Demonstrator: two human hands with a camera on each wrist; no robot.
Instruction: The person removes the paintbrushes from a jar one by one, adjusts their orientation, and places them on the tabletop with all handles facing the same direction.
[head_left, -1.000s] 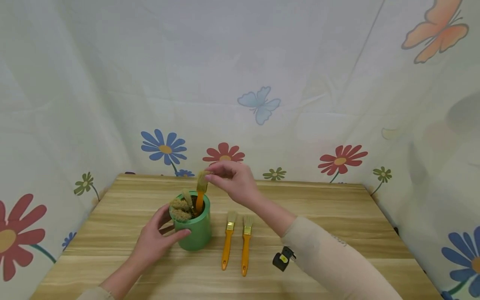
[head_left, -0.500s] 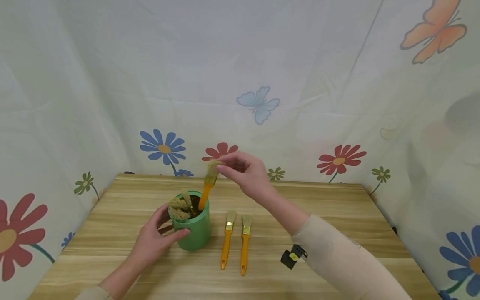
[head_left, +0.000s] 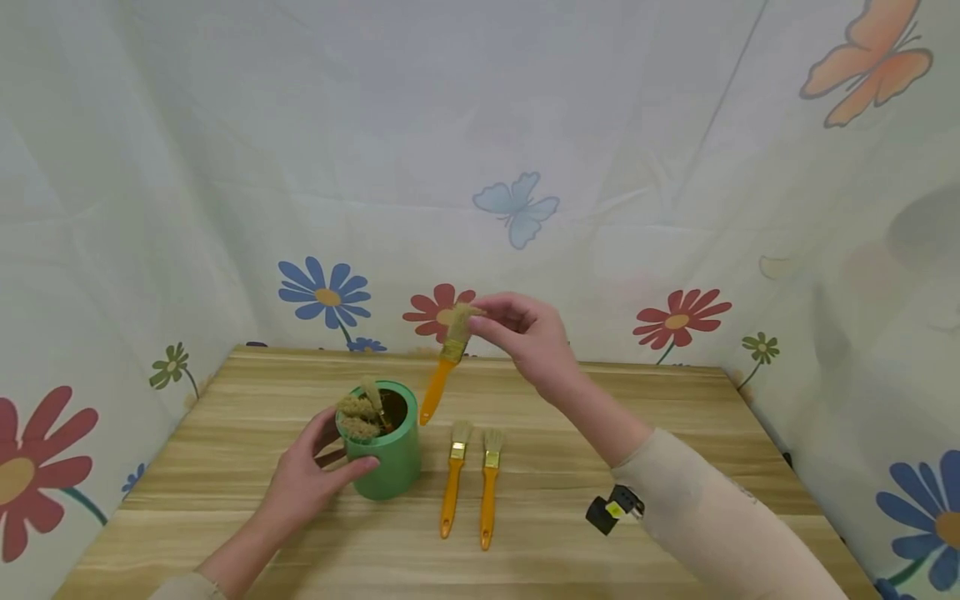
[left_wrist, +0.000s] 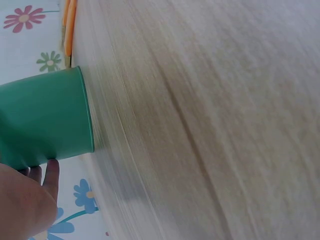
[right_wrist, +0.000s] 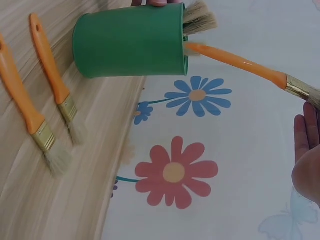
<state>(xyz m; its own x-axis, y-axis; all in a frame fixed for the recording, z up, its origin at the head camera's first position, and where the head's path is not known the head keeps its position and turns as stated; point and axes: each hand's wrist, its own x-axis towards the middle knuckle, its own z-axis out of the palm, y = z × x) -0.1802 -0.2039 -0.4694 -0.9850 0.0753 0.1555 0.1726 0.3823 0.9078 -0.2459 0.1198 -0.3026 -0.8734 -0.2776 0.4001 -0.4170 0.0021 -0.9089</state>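
My left hand (head_left: 300, 479) holds the green cylindrical pot (head_left: 392, 467), its thumb on the near side and the fingers around the left. Several bristle heads (head_left: 360, 417) stick out of the pot's left half. To the pot's upper right, my right hand (head_left: 540, 342) pinches a paintbrush (head_left: 435, 387) by its pale bristles. This brush hangs tilted, its orange handle pointing down-left, outside the rim in the head view. On the wooden table, right of the pot, lie two similar paintbrushes (head_left: 453, 483) (right_wrist: 47, 65) side by side, bristles away from me.
The wood-grain table (head_left: 675, 433) ends at a back edge. A white cloth (head_left: 360, 167) printed with flowers and butterflies hangs behind and at both sides. A small black device (head_left: 615, 508) sits by the right sleeve (head_left: 705, 517).
My right hand has drawn the paintbrush up and rightward out of the pot; its handle end was inside before. The left hand and the two brushes on the table have stayed put.
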